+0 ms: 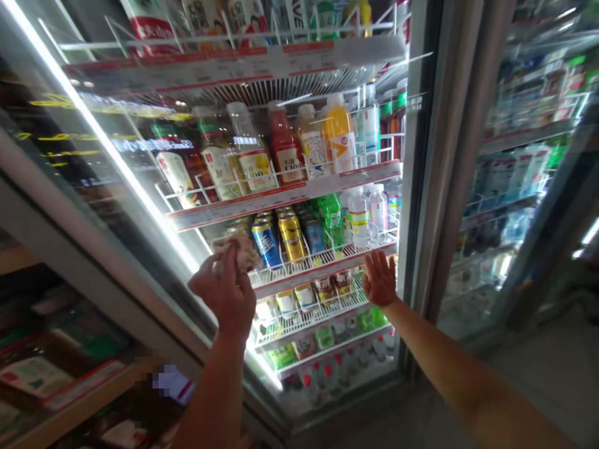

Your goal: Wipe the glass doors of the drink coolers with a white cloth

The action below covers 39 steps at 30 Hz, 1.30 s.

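I stand before an open drinks fridge with wire shelves. My left hand (pixel 224 290) is raised at the left end of the can shelf (pixel 322 265), its fingers closed round a pale crumpled thing (pixel 243 252) that is blurred, maybe a cloth or wrapper. Just right of it stand a blue can (pixel 266 243) and a gold can (pixel 291 237). My right hand (pixel 379 279) is open, fingers spread, palm toward the front rail of the same shelf near the fridge's right post.
The glass door (pixel 93 187) is swung open to the left, with a bright light strip along its edge. Bottles fill the shelf above (pixel 299 149); small cartons and bottles sit on lower shelves. A second closed fridge (pixel 524 174) stands right. A wooden goods shelf (pixel 60 386) is lower left.
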Motion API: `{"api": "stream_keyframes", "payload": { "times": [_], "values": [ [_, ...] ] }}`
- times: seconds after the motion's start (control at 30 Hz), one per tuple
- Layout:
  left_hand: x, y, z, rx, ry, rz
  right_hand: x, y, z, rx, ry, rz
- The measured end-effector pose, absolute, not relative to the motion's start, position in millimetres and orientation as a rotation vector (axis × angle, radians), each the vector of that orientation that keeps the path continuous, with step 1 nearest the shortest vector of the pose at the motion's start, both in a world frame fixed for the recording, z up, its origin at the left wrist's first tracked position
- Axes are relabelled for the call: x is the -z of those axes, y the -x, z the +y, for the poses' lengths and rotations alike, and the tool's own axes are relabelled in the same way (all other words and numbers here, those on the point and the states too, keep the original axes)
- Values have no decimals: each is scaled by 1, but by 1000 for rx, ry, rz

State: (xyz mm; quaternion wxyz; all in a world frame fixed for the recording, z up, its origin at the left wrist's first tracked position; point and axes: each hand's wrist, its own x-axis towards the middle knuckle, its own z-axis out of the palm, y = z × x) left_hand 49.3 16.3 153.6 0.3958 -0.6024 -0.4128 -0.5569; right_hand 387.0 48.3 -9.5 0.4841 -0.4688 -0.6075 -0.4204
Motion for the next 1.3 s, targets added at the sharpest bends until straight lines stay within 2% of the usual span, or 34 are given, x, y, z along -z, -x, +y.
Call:
{"api": "stream_keyframes", "payload": {
  "times": [0.2,0.4,0.63,0.9,1.07,1.2,1.3],
  "values": [
    [-199,-48,21,1426,1437,-973,11,-388,49,1030,1136,-1480],
    [-179,-67,20,1367,1545,-926,15,-389,51,1011,1169,-1482],
    [-223,-53,21,1384,1447,-951,11,-389,49,1065,1136,-1469],
    [-203,-64,26,1280,1726,-955,10,-387,46,1065,1103,-1435],
    [-213,-68,22,1329,1728,-1020,-49,-368,32,952,1061,-1384],
    [-192,-74,13,1272,1781,-943,-127,-347,32,963,1055,-1371],
    [-175,-73,10,1145,1801,-878,-158,-338,40,971,1085,-1452]
  ]
}}
